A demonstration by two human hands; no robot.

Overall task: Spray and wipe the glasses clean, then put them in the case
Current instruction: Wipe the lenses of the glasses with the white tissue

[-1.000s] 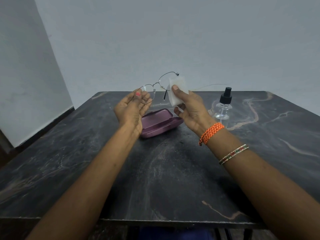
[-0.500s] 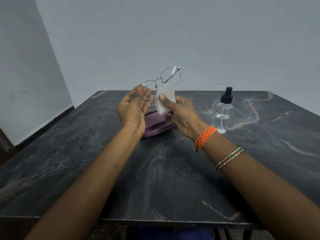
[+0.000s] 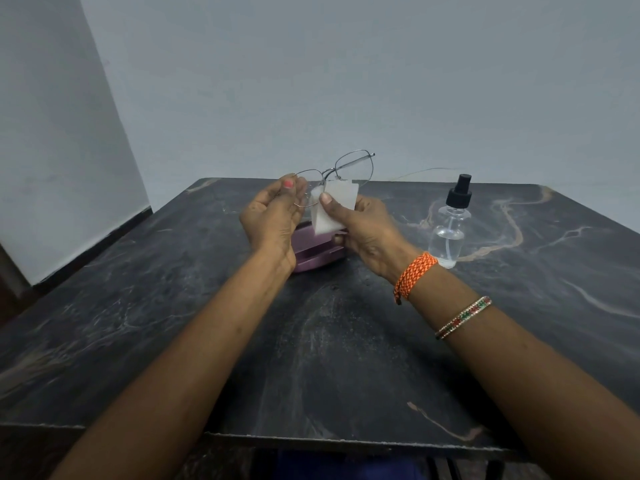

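In the head view, the left hand (image 3: 273, 216) is pinching the wire-framed glasses (image 3: 341, 173) by the outer part of one lens rim, fingers closed on the frame, and holding them up in the air above the far middle of the table (image 3: 138, 306). The right hand (image 3: 363, 230) is clamping a white cloth (image 3: 334, 207) between thumb and fingers and pressing it to the glasses near the bridge. The wiping step looks to be under way. To do it well, the left hand should be steadying the rim rather than the thin temple, while the right is sandwiching one lens at a time in the cloth and rubbing lightly in small circles, keeping bare fingertips off the glass and not bending the frame.

The purple case (image 3: 313, 252) is lying on the table directly under the hands, mostly covered by them, so whether it is lying fully open is hard to judge. The spray bottle (image 3: 450, 226) is standing upright toward the far right side of the table, apart from the hands. Whether the lenses are wet or smeared cannot be made out, and the far temple is blending into the wall. The cloth is hiding exactly which lens surface it is touching.
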